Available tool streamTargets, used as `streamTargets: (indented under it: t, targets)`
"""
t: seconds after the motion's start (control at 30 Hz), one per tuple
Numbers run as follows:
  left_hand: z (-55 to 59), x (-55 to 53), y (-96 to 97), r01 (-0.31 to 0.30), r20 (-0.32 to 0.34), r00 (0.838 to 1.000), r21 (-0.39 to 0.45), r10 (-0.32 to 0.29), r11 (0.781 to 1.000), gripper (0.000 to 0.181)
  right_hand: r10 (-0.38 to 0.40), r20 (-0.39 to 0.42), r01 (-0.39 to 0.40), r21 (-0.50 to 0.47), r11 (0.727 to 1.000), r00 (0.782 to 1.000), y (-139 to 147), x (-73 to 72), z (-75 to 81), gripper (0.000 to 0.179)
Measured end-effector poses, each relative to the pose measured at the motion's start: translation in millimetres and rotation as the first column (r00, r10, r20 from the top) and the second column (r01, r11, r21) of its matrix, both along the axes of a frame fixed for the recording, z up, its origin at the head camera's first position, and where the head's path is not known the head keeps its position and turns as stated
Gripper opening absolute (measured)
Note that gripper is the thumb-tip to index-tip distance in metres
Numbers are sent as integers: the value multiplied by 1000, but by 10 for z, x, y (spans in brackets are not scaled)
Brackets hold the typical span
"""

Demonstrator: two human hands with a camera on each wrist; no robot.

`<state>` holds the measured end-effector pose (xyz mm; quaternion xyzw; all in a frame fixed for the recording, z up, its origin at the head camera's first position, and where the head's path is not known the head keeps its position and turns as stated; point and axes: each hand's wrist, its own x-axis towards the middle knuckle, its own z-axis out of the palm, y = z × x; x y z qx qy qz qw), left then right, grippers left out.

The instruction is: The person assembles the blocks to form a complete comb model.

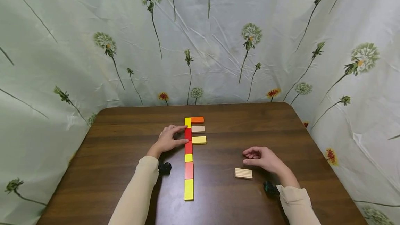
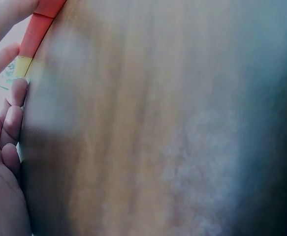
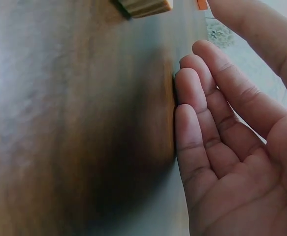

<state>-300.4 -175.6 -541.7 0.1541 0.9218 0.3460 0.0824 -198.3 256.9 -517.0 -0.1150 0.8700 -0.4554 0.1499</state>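
Note:
A column of flat coloured blocks runs toward the far edge, with a yellow block nearest, then a pink block, a small yellow block and two red blocks, and another yellow block at the top. My left hand reaches in from the left, its extended index finger and thumb touching the column near the red blocks. Palm inward and fingers loosely bent, my right hand rests on the table holding nothing. Just left of it lies a ridged pale wooden block, partly seen in the right wrist view.
Against the column's right side lie an orange block, a pale beige block and a light yellow block. The dark wooden table ends at a curtain printed with dandelions.

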Motion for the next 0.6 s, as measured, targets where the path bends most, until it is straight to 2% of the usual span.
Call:
streamTargets:
  t: [0.3, 0.6]
  targets:
    - [63, 13, 8, -10, 23, 1000, 26, 10, 1000, 70, 29, -45, -27, 27, 999, 999, 86, 183, 54, 41]
    - [39, 18, 17, -9, 28, 1000, 19, 8, 1000, 70, 46, -63, -43, 45, 998, 997, 124, 414, 22, 42]
